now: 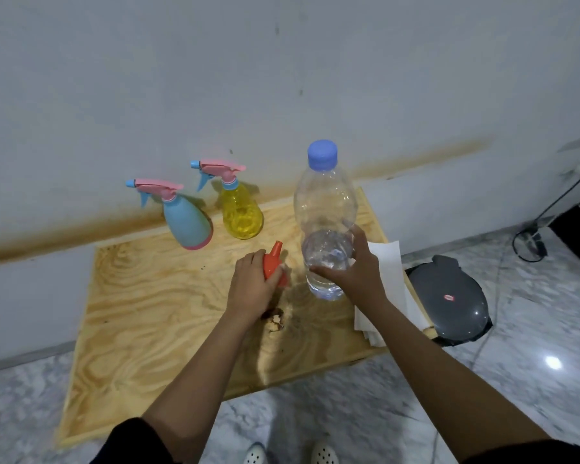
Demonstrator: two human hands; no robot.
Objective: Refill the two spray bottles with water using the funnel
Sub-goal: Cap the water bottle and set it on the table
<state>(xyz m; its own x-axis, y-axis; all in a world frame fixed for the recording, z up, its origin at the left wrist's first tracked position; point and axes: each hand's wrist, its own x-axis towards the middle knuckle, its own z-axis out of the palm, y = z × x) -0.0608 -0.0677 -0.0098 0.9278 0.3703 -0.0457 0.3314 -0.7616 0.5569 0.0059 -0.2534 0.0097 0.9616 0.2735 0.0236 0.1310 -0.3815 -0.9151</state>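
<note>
Plywood tabletop (pixel 148 313) by a wall (pixel 282 78): left hand (pixel 252 286) grips the orange funnel (pixel 272 259), right hand (pixel 355 266) wraps the capped water bottle (pixel 325 202). Likely gathering tools; next, open the blue spray bottle (pixel 188 222).

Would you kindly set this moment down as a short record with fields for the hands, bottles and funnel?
Left hand: grips the orange funnel over the wooden table
Right hand: holds the water bottle, upright, cap on, partly full
Blue spray bottle: stands by the wall, unopened
Yellow spray bottle: right of the blue one, unopened
Paper: white sheets at the table's right edge
</note>
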